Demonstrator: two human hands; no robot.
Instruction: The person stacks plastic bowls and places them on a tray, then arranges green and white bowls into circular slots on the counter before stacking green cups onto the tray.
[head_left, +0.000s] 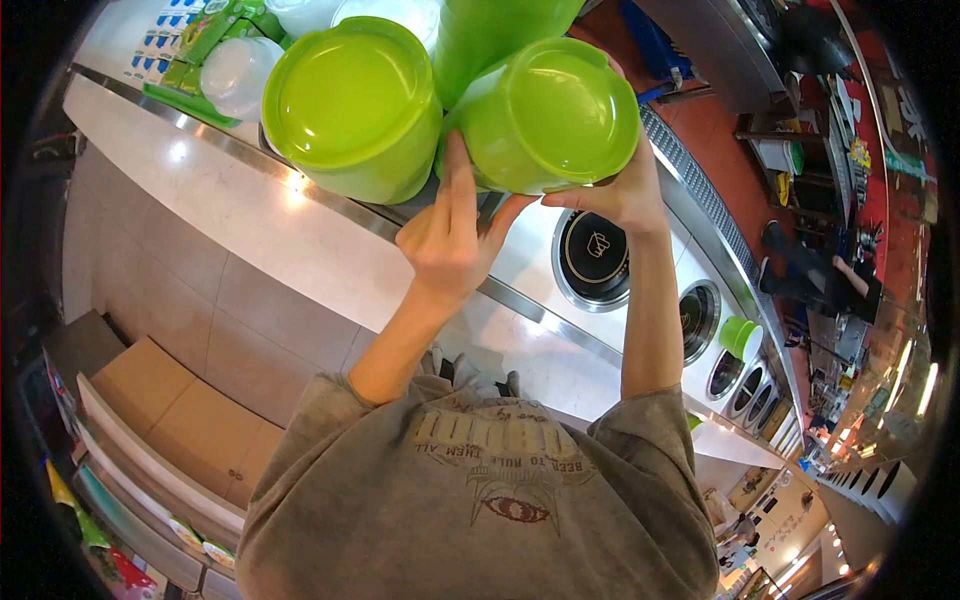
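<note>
Both hands are at an upturned lime-green bowl [570, 105], possibly the end of a stack, which tilts toward me at the counter's far side. My right hand [630, 185] grips it from the right, thumb along its lower rim and fingers partly hidden behind. My left hand [450, 225] steadies its left side with fingers raised against the wall and thumb at the bottom edge. Left of it, close to my left fingers, stands another green bowl or stack [350, 100], also bottom up. Behind them rises a taller green stack [500, 35], cut off by the frame's edge.
A clear plastic bowl [240, 80] and green packs [200, 45] lie at the upper left. Round black cooktops [592, 255] run along the white counter [300, 215] to the right. Green-and-white bowls [740, 338] stand farther down. Another person [820, 275] is in the background.
</note>
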